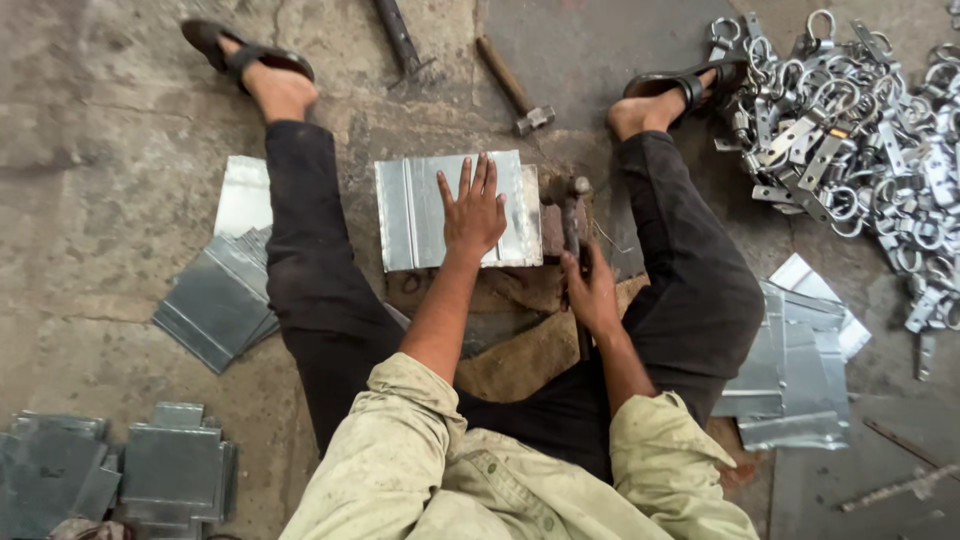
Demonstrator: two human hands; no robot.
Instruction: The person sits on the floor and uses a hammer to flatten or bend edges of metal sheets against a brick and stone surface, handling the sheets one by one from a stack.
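Galvanised sheet pinned flat under one of the hands, a hammer gripped in the other.

Shiny grey metal lies on the floor between the seated person's spread legs, and the left hand rests on it palm down, fingers splayed and released, holding nothing. Just beside the sheet's right edge, the right hand is clenched around the hammer's handle, its head by the sheet's corner. Burlap sacking sits under the forearms. Stacks of folded sheets lie to the left, more cut sheets to the right, a heap of metal rings and hasps beyond, and a second hammer near the feet.
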